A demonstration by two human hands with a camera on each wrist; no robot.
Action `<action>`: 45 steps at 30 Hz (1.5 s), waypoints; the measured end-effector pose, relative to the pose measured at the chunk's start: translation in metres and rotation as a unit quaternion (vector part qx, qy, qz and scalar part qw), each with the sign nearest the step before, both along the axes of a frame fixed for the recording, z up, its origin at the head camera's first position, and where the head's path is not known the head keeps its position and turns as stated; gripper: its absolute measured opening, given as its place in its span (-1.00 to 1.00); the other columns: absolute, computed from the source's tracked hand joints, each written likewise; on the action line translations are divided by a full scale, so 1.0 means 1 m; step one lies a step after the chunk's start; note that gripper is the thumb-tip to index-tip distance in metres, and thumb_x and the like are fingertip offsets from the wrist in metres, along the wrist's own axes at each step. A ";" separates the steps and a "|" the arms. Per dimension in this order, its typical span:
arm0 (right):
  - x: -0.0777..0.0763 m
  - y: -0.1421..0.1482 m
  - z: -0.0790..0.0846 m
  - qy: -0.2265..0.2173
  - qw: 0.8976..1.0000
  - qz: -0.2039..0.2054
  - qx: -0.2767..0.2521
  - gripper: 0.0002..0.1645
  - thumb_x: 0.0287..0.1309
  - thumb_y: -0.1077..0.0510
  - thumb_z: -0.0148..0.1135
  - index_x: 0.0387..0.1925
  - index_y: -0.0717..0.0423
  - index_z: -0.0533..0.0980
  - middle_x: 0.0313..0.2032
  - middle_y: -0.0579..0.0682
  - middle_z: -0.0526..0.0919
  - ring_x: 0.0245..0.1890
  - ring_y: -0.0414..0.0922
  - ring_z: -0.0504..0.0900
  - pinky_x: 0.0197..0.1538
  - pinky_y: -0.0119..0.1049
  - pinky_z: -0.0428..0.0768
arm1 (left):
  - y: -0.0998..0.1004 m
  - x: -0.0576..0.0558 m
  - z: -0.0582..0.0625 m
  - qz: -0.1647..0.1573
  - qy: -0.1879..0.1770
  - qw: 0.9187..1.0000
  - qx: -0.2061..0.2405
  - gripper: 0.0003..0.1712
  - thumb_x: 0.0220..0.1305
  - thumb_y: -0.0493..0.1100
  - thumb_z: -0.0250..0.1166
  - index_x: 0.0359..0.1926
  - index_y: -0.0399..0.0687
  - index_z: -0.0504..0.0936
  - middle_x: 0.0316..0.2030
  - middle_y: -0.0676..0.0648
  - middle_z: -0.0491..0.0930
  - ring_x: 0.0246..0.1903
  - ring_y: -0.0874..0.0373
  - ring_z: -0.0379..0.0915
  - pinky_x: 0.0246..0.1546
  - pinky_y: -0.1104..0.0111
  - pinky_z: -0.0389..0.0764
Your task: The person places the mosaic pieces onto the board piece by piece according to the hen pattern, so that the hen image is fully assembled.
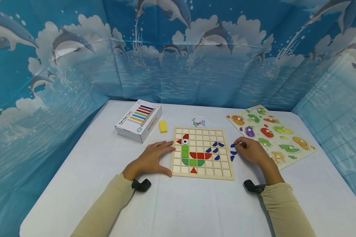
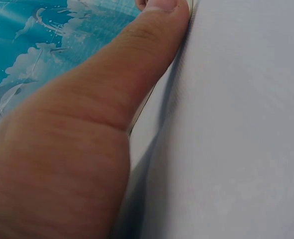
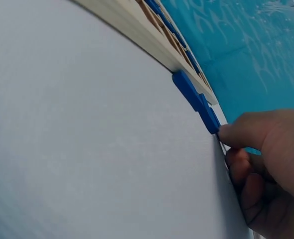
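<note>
A square wooden grid board lies on the table with red, green and blue pieces in its cells, forming a bird-like figure. A white piece with a black dot is the eye. My left hand rests at the board's left edge, thumb and fingers spread. Right of the board, several blue quarter-round pieces lie in a column. At the top one, my right hand pinches with thumb and forefinger, the other fingers curled. In the right wrist view, blue pieces overlap near the thumb.
A small pattern card lies behind the board. To its left are a yellow block and a white box picturing colored beads. Vegetable puzzle boards lie at the right, close to my right hand. A dolphin-print curtain hangs behind.
</note>
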State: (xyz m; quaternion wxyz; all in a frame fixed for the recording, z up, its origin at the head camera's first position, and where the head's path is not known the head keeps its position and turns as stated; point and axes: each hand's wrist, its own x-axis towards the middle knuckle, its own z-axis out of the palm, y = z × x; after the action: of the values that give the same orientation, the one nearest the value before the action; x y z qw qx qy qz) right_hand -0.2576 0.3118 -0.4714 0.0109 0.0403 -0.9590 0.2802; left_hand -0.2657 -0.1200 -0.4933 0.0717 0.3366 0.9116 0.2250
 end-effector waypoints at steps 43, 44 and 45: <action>-0.004 -0.010 -0.004 0.026 1.000 -0.013 0.008 -0.91 0.26 0.25 0.29 -0.21 0.19 0.60 -0.38 0.03 0.58 -0.33 0.00 0.49 -0.25 -0.13 0.47 | -0.001 0.001 0.003 -0.011 0.006 1.000 0.008 0.20 -0.18 0.56 0.47 0.48 0.24 0.35 0.56 0.12 0.05 0.52 0.01 -0.12 0.41 -0.05 0.02; -0.004 -0.010 -0.003 0.026 1.000 -0.014 0.008 -0.91 0.26 0.25 0.29 -0.21 0.19 0.60 -0.37 0.04 0.59 -0.33 0.00 0.49 -0.25 -0.13 0.48 | -0.001 0.001 0.003 -0.011 0.006 1.000 0.009 0.20 -0.18 0.56 0.47 0.48 0.24 0.35 0.56 0.11 0.05 0.52 0.01 -0.12 0.41 -0.05 0.02; -0.004 -0.010 -0.003 0.026 1.000 -0.014 0.009 -0.90 0.26 0.25 0.30 -0.22 0.20 0.61 -0.37 0.04 0.59 -0.33 0.00 0.49 -0.25 -0.13 0.48 | -0.001 0.001 0.003 -0.012 0.006 1.000 0.009 0.20 -0.18 0.56 0.47 0.48 0.24 0.35 0.56 0.11 0.04 0.52 0.01 -0.12 0.41 -0.05 0.03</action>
State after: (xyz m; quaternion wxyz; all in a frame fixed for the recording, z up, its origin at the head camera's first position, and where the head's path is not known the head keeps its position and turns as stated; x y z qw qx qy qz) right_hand -0.2613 0.3019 -0.4745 0.0394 0.0337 -0.9613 0.2706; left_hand -0.2644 -0.1208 -0.4907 0.0661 0.3493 0.9058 0.2304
